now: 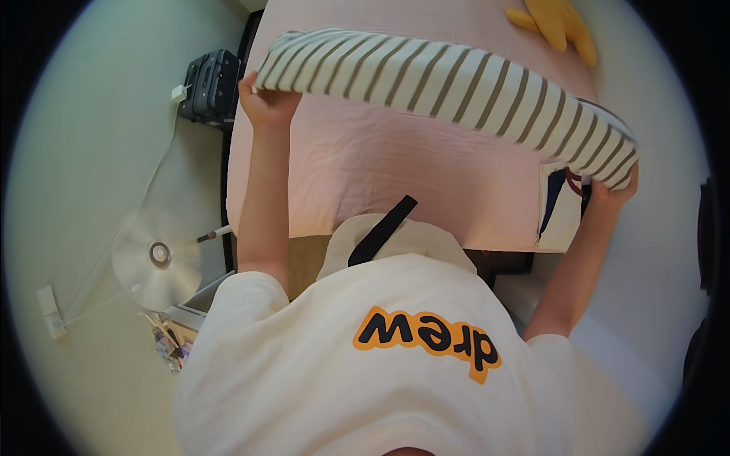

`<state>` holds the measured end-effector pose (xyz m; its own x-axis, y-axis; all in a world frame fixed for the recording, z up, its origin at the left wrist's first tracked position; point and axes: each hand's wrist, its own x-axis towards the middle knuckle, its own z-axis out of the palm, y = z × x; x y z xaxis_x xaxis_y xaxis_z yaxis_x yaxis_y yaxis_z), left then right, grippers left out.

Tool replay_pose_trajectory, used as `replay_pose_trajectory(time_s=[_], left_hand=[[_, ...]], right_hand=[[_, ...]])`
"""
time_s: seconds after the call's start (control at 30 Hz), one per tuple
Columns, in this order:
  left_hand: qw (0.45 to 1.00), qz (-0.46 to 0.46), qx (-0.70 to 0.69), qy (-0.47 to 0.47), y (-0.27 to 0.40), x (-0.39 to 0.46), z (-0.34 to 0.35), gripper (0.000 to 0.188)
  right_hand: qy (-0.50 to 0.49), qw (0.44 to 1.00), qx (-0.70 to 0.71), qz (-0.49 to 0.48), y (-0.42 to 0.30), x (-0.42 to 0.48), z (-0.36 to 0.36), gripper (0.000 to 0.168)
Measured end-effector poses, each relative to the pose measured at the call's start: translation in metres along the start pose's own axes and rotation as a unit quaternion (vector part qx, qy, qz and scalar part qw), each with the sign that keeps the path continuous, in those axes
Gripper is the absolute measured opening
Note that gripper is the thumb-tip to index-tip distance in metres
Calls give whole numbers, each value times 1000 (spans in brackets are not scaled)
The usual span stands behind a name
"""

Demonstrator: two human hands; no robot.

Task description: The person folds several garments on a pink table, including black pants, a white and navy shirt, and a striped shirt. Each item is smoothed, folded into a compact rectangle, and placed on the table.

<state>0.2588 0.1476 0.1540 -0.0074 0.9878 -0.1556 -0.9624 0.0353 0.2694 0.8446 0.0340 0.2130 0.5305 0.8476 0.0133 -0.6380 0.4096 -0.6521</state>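
A long folded cloth (422, 77), white with brown stripes, stretches between my two hands above a bed with a pink sheet (399, 154). My left hand (271, 102) grips its left end, near the bed's left side. At the other end, lower in the view, my right hand (619, 185) holds the cloth's right corner. The middle of the cloth bows away from me. Most of my fingers are hidden behind the fabric on both sides. Close under my right hand, a cream item with dark blue and red parts (556, 211) lies on the bed's corner.
A yellow plush toy (556, 25) lies at the far right of the bed. Left of the bed are a dark suitcase (208, 88), a spinning fan (159, 255), a cable (165, 148) along the wall and a box of small items (168, 342). A wall (644, 256) borders the right.
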Motion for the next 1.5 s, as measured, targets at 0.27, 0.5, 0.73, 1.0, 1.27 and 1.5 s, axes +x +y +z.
replay_pose_trajectory(time_s=[0.27,0.5,0.73,1.0,1.27,1.5], left_hand=[[935,-154,54,316,-33,-40,-130,26],[887,-124,396,204,-82,-109,-156,28],[594,-122,764,-221,-128,-125,-87,29],[579,-107,738,-328,-141,-131,-66,31],[600,-13,726,-335,-149,-137,-53,34],[763,-206,557,-256,-149,-135,-48,25]], right_hand=[[-39,533,-764,361,72,-78,-136,28],[-216,599,-645,423,128,-121,-105,32],[-124,730,-454,496,226,-131,39,36],[-115,807,-345,465,275,-155,41,17],[-133,697,-472,523,261,-168,27,30],[-131,807,-306,487,246,-168,31,22]])
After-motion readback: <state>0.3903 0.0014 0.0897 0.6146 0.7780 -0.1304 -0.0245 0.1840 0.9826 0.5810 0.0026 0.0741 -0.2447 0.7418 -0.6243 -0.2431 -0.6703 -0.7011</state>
